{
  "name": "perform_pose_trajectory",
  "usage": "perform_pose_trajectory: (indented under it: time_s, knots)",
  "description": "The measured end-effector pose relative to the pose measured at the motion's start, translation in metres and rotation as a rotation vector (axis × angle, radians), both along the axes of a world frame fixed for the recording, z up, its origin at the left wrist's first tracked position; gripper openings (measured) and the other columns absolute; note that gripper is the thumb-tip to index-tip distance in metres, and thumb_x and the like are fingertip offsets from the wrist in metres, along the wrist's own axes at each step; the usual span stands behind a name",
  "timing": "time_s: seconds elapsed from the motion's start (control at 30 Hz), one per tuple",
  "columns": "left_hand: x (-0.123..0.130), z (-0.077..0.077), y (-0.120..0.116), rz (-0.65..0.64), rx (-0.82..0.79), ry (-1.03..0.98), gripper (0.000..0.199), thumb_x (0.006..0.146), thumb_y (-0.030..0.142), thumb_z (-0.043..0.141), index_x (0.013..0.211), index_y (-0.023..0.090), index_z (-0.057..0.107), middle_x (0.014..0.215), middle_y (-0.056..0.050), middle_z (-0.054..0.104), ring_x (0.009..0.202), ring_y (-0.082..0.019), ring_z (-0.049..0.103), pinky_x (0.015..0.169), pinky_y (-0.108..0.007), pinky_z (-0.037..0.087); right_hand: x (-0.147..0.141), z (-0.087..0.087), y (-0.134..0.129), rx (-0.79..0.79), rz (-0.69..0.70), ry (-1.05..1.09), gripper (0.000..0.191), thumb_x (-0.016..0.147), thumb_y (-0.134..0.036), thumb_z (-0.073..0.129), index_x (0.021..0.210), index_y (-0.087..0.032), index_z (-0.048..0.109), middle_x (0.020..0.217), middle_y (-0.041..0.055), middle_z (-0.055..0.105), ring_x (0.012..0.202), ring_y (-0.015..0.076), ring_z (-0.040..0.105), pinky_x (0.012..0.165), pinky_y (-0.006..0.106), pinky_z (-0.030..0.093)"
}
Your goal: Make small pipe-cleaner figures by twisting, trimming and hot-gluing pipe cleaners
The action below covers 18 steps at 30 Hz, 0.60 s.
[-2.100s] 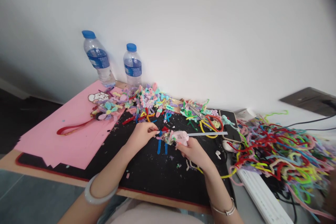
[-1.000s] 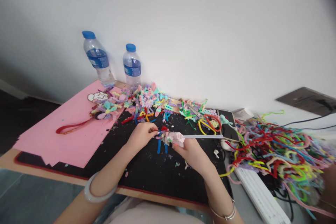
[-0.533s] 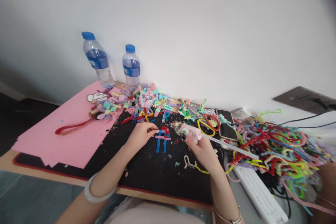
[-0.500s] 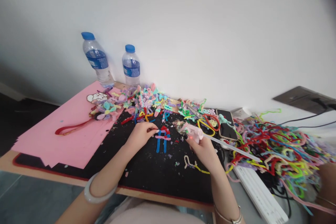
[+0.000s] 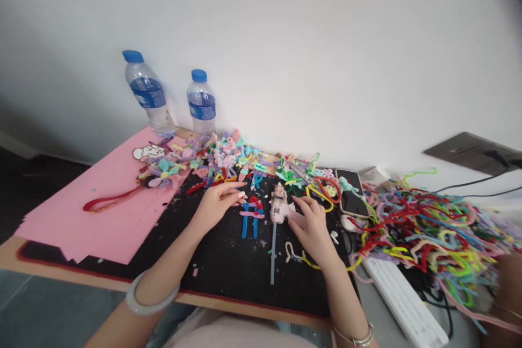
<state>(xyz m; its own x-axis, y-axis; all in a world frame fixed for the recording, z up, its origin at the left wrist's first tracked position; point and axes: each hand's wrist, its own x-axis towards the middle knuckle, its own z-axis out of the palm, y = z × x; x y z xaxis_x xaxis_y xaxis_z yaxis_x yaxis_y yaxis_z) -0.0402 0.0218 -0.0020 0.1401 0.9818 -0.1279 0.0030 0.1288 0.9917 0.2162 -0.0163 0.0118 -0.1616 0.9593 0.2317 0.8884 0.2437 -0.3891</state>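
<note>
Head view: a small pink glue gun (image 5: 279, 210) is set on the black mat (image 5: 228, 269), nozzle pointing away from the person, with its clear glue stick (image 5: 273, 253) trailing back toward the near edge so the tip stays clear of the work. The right hand (image 5: 310, 224) rests against the gun's side, fingers loosely curled around the body; whether the grip is closed cannot be told. Just left of the gun lies a small figure of blue, pink and red pipe cleaners (image 5: 252, 214). The left hand (image 5: 219, 201) is laid flat beside it, fingers extended and holding nothing, fingertips touching the figure's upper end, apparently to steady it. Finished pieces (image 5: 212, 157) are heaped behind; loose pipe cleaners (image 5: 432, 228) are piled at right.
</note>
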Motion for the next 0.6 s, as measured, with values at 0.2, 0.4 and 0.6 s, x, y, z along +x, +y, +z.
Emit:
perform_pose_trajectory:
  time_s: [0.2, 0.4, 0.6]
  knots:
    - [0.005, 0.008, -0.006, -0.092, -0.117, -0.130, 0.044, 0.075, 0.032, 0.063, 0.115, 0.013, 0.057, 0.087, -0.008, 0.072, 0.082, -0.022, 0.069, 0.071, -0.031, 0.055, -0.045, 0.027, 0.000, 0.025, 0.122, 0.359, 0.020, 0.079, -0.015, 0.056, 0.094, -0.024, 0.065, 0.105, 0.0066, 0.052, 0.100, 0.0217, 0.051, 0.088, 0.037, 0.042]
    - [0.007, 0.008, -0.006, -0.144, -0.165, -0.162, 0.048, 0.078, 0.028, 0.062, 0.123, 0.016, 0.052, 0.091, -0.007, 0.072, 0.085, -0.021, 0.068, 0.072, -0.030, 0.056, -0.082, 0.017, 0.006, 0.081, 0.137, 0.418, 0.017, 0.076, -0.010, 0.059, 0.086, -0.021, 0.067, 0.099, 0.0060, 0.052, 0.088, 0.0190, 0.052, 0.080, 0.035, 0.044]
    - [0.007, 0.009, -0.005, -0.184, -0.176, -0.149, 0.054, 0.078, 0.027, 0.062, 0.129, 0.018, 0.046, 0.087, -0.003, 0.073, 0.082, -0.019, 0.068, 0.074, -0.030, 0.056, -0.088, 0.010, 0.011, 0.102, 0.108, 0.447, 0.014, 0.078, -0.011, 0.059, 0.081, -0.022, 0.067, 0.094, 0.0052, 0.054, 0.089, 0.0193, 0.053, 0.080, 0.035, 0.044]
